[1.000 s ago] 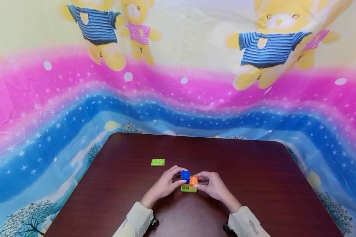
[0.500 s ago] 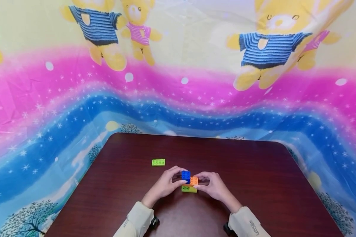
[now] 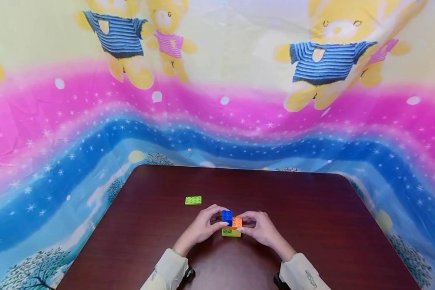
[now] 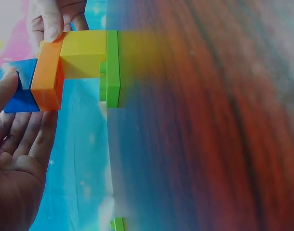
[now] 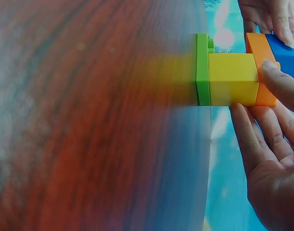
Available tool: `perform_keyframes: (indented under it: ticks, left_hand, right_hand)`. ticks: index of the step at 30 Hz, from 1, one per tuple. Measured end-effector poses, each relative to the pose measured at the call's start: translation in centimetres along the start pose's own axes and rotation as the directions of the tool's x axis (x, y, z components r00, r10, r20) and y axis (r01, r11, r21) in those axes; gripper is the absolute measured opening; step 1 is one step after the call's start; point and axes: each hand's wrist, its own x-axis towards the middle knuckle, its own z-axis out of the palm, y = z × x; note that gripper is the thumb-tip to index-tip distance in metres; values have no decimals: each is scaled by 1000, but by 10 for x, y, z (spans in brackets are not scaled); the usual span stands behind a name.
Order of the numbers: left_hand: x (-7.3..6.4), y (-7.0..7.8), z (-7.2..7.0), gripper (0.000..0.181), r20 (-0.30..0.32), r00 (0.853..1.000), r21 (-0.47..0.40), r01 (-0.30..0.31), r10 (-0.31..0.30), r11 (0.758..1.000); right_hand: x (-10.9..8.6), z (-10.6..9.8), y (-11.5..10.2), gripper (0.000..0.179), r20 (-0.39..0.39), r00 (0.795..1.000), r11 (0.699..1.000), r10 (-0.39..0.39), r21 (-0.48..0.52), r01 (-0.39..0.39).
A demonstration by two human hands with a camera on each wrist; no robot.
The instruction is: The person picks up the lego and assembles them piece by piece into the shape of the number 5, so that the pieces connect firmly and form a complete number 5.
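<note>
Your left hand [image 3: 202,224], lower center of the frame, pinches the blue brick [image 3: 226,216] between thumb and fingers. Your right hand [image 3: 262,226], just right of it, grips the orange brick [image 3: 237,222], thumb on its side, a fingertip by the yellow brick [image 4: 84,53]. Stack sits lower center, upright on the table [image 3: 293,197]: green plate [image 4: 113,70] at bottom, yellow on its right half, orange on yellow and overhanging left, blue on orange's left half. Loose plate [image 3: 193,200], also green, lies up and left of your hands. Bear-print backdrop [image 3: 239,80] fills the upper frame.
</note>
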Motion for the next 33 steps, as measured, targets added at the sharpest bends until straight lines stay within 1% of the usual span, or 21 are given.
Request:
perform_keyframes:
  ticks: [11,18,25,30,33]
  left_hand:
    - [0,-1,0,34,3,1000,-11,-3,3,1000]
    - [1,-1,-2,35,19,1000,-44,-6,7,999]
    - [2,-1,-4,36,41,999,-43,15,-13,999]
    - [2,-1,-5,35,35,999,-39,3,-2,999]
    - [1,-1,-5,35,27,1000,-38,10,-9,999]
  right_hand:
    - [-2,0,0,36,-5,1000,1000,-14,-17,14]
    - [-2,0,0,36,-7,1000,1000,-16,-5,16]
    - [-1,0,-2,36,5,1000,1000,-5,16,5]
    - [-1,0,-2,36,10,1000,1000,-3,23,3]
    - [-1,0,-2,36,11,1000,1000,-7,21,7]
